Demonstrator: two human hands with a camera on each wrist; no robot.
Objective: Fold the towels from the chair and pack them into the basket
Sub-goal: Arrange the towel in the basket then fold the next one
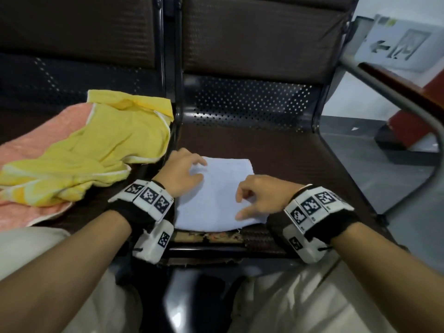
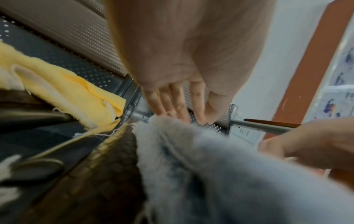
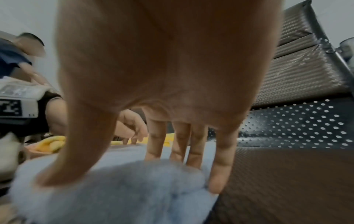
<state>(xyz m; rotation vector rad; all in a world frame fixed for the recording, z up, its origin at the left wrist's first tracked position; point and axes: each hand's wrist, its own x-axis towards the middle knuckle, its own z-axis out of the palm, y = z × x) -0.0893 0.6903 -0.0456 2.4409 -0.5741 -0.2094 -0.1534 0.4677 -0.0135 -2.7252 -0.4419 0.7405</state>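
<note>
A pale blue towel [image 1: 216, 198] lies folded into a rectangle on the right chair seat [image 1: 288, 152]. My left hand [image 1: 189, 168] rests on its far left corner with the fingers stretched out flat [image 2: 182, 60]. On the near right part of the towel my right hand [image 1: 254, 198] stands on its fingertips, thumb laid along the near edge [image 3: 162, 75]. A crumpled yellow towel [image 1: 108, 140] lies on a pink towel [image 1: 31, 152] on the left seat. No basket is in view.
A metal divider [image 1: 176, 104] separates the two seats. A grey armrest bar [image 1: 396, 104] curves down on the right, with floor beyond it. The perforated backrest [image 1: 252, 102] rises behind the seat. My knees in light trousers [image 1: 288, 296] are below the seat's front edge.
</note>
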